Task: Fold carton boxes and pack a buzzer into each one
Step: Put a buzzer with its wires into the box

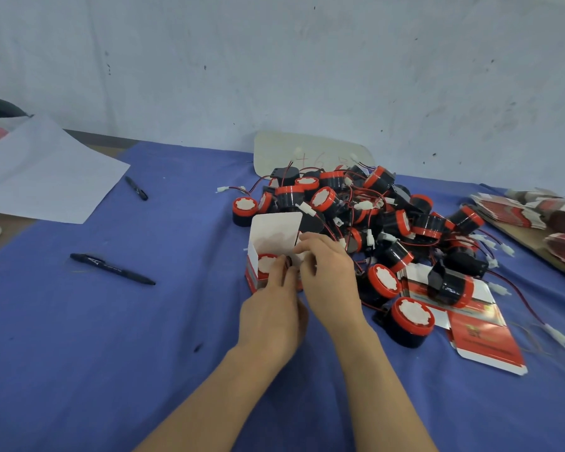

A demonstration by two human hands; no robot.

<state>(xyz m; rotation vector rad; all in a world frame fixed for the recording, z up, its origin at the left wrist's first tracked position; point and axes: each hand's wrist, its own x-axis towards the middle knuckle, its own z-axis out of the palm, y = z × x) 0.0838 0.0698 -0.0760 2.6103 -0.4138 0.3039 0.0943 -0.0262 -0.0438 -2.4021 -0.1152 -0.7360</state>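
Surface: blue cloth over a table, pale wall behind.
Carton box: stands upright at the near left edge of the heap, mouth open, white lid flap raised at the back, red and grey print on its near wall.
Buzzer: sits inside the carton box, red rim and white face turned up.
Left hand: reaches in from the near side, fingers stretched forward, tips on the buzzer at the box mouth. Something dark shows between two fingertips, perhaps the wire; too blurred to tell whether it is pinched.
Right hand: over the box's right side, thumb and forefinger pinching a white side flap.
Buzzer heap: many black and red units tangled with red wires and white plugs, behind and right of the box.
Flat carton: unfolded, red and white, lies right of the hands with buzzers resting on its far end.
Carton stack: more flat ones at the far right, blurred.
Pens: near pen and far pen, both left of the box, well apart.
Paper sheet: white, far left.
White board: leans on the wall behind the heap.
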